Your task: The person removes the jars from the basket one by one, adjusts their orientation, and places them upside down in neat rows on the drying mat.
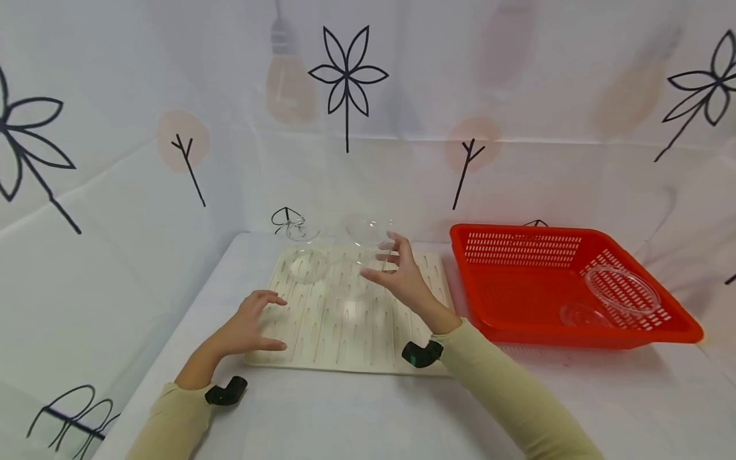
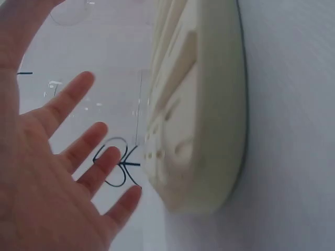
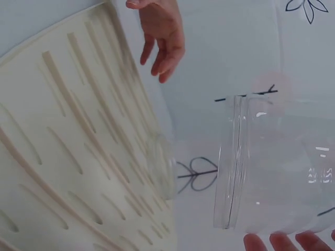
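My right hand (image 1: 402, 271) holds a clear see-through container (image 1: 368, 239) above the ridged cream drying mat (image 1: 351, 338). In the right wrist view the container (image 3: 282, 167) lies on its side, its thick rim facing left, and fingertips (image 3: 280, 240) press its lower wall. My left hand (image 1: 247, 322) hovers at the mat's left edge, thumb and fingers spread, holding nothing; the left wrist view shows this hand (image 2: 57, 151) with fingers apart. Another clear round item (image 1: 308, 265) is at the back left of the mat; its full shape is hard to make out.
To the right stands a red plastic basket (image 1: 489, 310) with slotted walls. Inside are a clear oval-looking ring or lid (image 1: 655, 305) and a second clear piece (image 1: 583, 315). A white patterned cloth (image 1: 402, 172) hangs behind the white table (image 1: 345, 415).
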Motion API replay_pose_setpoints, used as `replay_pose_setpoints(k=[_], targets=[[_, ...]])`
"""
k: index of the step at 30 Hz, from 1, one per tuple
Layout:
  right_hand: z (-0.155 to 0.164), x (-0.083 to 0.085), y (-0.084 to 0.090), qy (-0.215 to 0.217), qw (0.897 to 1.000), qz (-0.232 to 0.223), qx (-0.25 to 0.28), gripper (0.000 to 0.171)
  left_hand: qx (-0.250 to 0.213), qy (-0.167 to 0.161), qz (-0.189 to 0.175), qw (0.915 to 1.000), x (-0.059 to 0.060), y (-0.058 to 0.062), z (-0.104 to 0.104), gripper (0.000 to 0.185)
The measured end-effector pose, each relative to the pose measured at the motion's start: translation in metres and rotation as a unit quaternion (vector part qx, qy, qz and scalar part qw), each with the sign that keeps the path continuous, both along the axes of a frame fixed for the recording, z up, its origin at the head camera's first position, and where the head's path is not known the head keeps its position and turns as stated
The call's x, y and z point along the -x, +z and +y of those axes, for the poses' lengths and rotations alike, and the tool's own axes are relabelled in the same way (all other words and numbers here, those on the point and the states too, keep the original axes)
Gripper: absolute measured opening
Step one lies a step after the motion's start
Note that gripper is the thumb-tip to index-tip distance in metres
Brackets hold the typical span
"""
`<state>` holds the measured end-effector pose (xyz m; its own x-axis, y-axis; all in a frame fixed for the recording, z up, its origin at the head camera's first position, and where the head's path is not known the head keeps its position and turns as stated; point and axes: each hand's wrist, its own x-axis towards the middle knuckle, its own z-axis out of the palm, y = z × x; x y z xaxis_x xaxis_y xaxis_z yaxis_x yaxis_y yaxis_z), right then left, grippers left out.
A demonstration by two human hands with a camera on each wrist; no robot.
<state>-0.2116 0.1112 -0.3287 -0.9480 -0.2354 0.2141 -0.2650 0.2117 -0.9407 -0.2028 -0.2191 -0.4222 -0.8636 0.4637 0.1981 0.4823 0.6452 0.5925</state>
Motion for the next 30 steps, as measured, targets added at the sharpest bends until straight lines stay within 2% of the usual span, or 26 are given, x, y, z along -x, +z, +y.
replay_pose_setpoints(k=[3,8,11,16,21,30], targets=[[-0.006,-0.004,0.003,0.014,1.000,0.003,-0.004,0.083,0.028,-0.009,-0.004,0.9996,-0.005,-0.004,-0.009,0.077],[-0.011,0.014,-0.019,0.040,0.999,0.003,-0.002,0.088,0.053,-0.015,-0.014,0.9984,-0.010,-0.007,-0.022,0.078],[-0.014,0.023,-0.031,0.049,0.999,-0.001,0.000,0.090,0.066,-0.008,-0.019,0.9976,-0.011,-0.009,-0.027,0.084],[-0.022,0.025,-0.036,0.062,0.998,-0.005,-0.002,0.090,0.087,0.010,-0.031,0.9957,-0.012,-0.013,-0.037,0.096],[-0.033,0.029,-0.039,0.079,0.997,0.003,-0.021,0.090,0.086,0.015,-0.018,0.9960,-0.014,-0.016,-0.044,0.097],[-0.051,0.038,-0.045,0.156,0.986,0.003,-0.066,0.094,0.079,0.011,-0.021,0.9966,-0.015,-0.017,-0.047,0.098]])
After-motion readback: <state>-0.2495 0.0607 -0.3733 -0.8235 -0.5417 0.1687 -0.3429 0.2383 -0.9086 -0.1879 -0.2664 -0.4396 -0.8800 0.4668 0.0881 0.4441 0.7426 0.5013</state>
